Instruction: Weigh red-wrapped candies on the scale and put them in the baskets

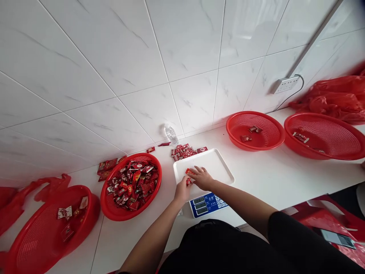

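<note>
Black clothing fills the near middle of what I see, with both bare arms reaching away from it over the white table. Ahead of me, the left hand is curled narrow at the near left part of a white tray, its fingertips by a small red packet; I cannot tell whether they grip it. Just right of it, the right hand is palm down with fingers spread, reaching over a second red packet on the far side of the first; I cannot tell whether it pinches anything. Both packets are over the tray, and a blue scale panel shows at its near edge.

Just beyond the tray I have a heap of red packets and a clear bottle near the wall. To the left stands a red basket well filled with wrapped packets; on the right, two more red baskets hold only a few.
</note>
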Tool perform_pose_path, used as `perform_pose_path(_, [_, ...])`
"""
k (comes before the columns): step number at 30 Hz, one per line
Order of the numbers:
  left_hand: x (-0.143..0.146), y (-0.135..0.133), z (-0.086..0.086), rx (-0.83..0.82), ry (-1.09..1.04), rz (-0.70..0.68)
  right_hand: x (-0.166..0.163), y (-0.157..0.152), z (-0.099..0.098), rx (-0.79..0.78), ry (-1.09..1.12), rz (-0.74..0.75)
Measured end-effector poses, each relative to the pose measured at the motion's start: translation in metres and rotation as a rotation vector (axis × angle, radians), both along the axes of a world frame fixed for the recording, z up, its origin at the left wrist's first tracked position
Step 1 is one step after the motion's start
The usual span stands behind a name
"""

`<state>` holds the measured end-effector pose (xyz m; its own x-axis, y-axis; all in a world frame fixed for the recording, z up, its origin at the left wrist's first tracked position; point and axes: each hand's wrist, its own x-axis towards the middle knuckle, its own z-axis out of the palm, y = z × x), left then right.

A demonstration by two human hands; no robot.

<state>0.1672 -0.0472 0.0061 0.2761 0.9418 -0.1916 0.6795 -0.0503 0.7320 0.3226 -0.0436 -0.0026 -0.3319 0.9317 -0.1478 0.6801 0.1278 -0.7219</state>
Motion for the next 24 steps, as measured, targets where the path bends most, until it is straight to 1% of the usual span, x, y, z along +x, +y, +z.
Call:
perform_pose_path(3, [-0.009, -0.005, 0.007, -0.120, -0.102, 0.077, 0.000, 0.002, 0.002, -0.011, 0.005, 0.012])
perform_pose_path(6, [-0.015, -0.012, 0.015, -0.308, -0.285, 0.116, 0.007, -0.007, 0.004, -0.068, 0.072, -0.060])
perform_pose_path(10, [-0.010, -0.022, 0.022, -0.470, -0.386, 0.136, 0.019, -0.030, 0.006, -0.210, 0.264, -0.281])
perform_pose_path(12, [-0.002, -0.028, 0.024, -0.558, -0.434, 0.110, 0.022, -0.042, 0.007, -0.319, 0.411, -0.402])
perform_pose_path(14, [0.008, -0.034, 0.025, -0.624, -0.462, 0.074, 0.023, -0.054, 0.010, -0.432, 0.588, -0.479])
perform_pose_path(16, [0.020, -0.040, 0.028, -0.642, -0.453, 0.042, 0.023, -0.065, 0.014, -0.534, 0.770, -0.506])
perform_pose_path(19, [0.033, -0.046, 0.033, -0.588, -0.379, -0.010, 0.020, -0.079, 0.020, -0.666, 0.993, -0.525])
perform_pose_path(22, [0.040, -0.050, 0.040, -0.509, -0.292, -0.077, 0.020, -0.084, 0.023, -0.753, 1.142, -0.571])
perform_pose_path(24, [0.039, -0.052, 0.045, -0.472, -0.298, -0.091, 0.025, -0.082, 0.024, -0.773, 1.207, -0.617])
